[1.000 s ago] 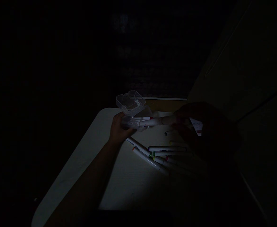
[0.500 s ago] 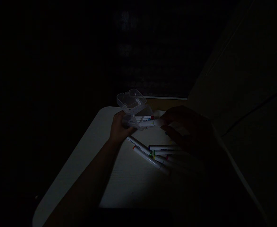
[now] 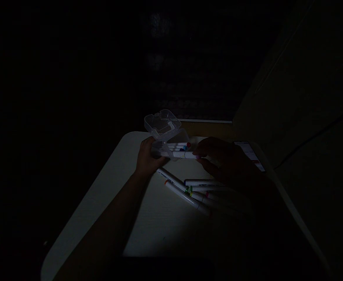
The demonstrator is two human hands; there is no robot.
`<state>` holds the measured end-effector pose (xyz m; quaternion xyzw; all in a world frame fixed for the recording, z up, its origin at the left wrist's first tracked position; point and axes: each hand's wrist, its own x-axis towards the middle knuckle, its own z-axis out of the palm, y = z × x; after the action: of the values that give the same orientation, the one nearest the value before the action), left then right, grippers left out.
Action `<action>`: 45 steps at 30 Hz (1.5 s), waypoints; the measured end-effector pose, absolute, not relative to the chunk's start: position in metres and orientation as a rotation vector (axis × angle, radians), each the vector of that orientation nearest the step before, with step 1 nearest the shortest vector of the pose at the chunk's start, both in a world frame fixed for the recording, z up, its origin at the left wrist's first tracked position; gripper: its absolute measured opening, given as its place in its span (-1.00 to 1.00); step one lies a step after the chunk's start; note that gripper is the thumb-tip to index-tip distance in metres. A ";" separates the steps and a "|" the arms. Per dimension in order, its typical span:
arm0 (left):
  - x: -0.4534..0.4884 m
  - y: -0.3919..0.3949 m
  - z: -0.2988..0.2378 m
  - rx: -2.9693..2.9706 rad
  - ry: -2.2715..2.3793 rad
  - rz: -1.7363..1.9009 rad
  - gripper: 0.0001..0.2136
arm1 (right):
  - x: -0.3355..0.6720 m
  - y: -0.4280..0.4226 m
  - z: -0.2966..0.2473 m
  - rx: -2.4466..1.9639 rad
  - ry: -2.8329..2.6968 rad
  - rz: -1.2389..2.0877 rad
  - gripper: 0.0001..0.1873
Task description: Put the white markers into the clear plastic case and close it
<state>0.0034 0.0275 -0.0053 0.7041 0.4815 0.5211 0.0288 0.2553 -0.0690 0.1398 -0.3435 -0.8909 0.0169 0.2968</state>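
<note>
The scene is very dark. My left hand is closed round a clear plastic case with its lid tipped up. Several white markers with coloured caps lie inside the case. My right hand pinches the end of a white marker whose other end is in the case's mouth. More white markers lie loose on the white table, just below both hands.
A light card or paper with red print lies behind my right hand near the table's far right corner. A wall with a dark cable runs along the right. The left and back are black.
My right hand has moved left and pushed the marker farther into the case. The card behind that hand has come into view. My left hand has held the case still.
</note>
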 end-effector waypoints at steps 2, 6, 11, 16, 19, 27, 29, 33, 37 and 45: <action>0.003 0.028 -0.005 2.189 1.467 1.623 -0.29 | 0.255 -0.068 0.139 -0.916 -2.378 0.028 -0.78; 0.002 0.029 -0.006 2.229 1.462 1.621 -0.31 | 0.256 -0.067 0.139 -0.897 -2.368 -0.020 -0.78; 0.002 0.031 -0.007 2.194 1.482 1.621 -0.29 | 0.256 -0.067 0.141 -0.928 -2.365 0.017 -0.78; 0.003 0.029 -0.006 2.193 1.490 1.617 -0.30 | 0.260 -0.066 0.134 -1.145 -2.462 0.226 -0.75; 0.004 0.028 -0.005 2.173 1.477 1.616 -0.32 | 0.262 -0.064 0.121 -1.313 -2.576 0.407 -0.68; 0.004 0.031 -0.010 2.138 1.488 1.608 -0.31 | 0.230 -0.053 0.087 -1.390 -2.834 0.436 -0.74; 0.003 0.031 -0.010 2.181 1.470 1.611 -0.32 | 0.223 -0.053 0.081 -1.386 -2.866 0.419 -0.78; 0.003 0.031 -0.009 2.205 1.488 1.608 -0.33 | 0.214 -0.055 0.072 -1.388 -2.892 0.432 -0.82; 0.003 0.032 -0.010 2.188 1.513 1.615 -0.31 | 0.211 -0.054 0.068 -1.386 -2.912 0.443 -0.81; 0.001 0.036 -0.013 2.255 1.421 1.683 -0.32 | 0.212 -0.044 0.061 -1.406 -2.946 0.444 -0.81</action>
<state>0.0006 0.0363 -0.0128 0.7154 0.4507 0.5338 -0.0053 0.2121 -0.0441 0.0606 -0.4255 -0.8917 0.1343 -0.0760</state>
